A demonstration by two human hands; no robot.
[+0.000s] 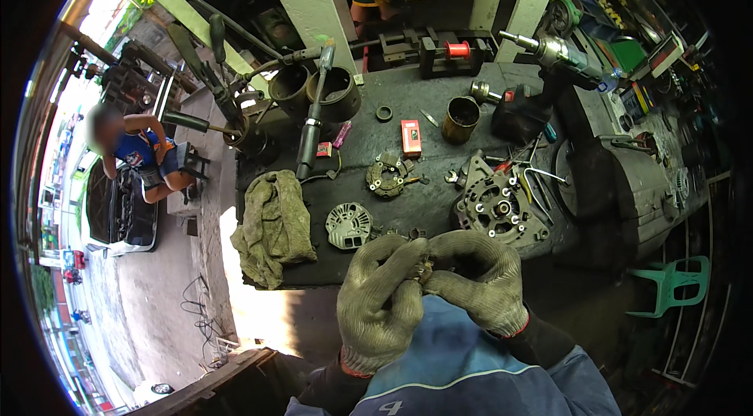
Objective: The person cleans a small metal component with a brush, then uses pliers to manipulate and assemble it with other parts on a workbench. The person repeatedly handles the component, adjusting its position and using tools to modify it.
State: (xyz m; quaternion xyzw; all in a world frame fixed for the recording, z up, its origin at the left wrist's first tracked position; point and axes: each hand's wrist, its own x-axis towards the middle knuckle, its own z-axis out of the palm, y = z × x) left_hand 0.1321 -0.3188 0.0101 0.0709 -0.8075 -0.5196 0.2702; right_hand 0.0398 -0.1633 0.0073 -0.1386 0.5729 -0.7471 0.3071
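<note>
My left hand (379, 298) and my right hand (485, 279), both in grey knit work gloves, meet in front of my chest at the bench's near edge. Their fingertips are pinched together around a small metal part (424, 268), mostly covered by the gloves, so its kind does not show. Just beyond my left hand lies a slotted round metal cover (349, 225). Farther back is a round metal-and-copper-coloured component (387, 174) with a short wire. A larger alternator-like housing (502, 208) with studs rests beyond my right hand.
A crumpled rag (274, 224) lies at the bench's left. Behind are metal cylinders (337, 94), a long dark-handled tool (310, 138), a red-and-white box (411, 138) and an open can (460, 119). A power tool (561, 55) stands back right. A person (145, 145) sits at far left.
</note>
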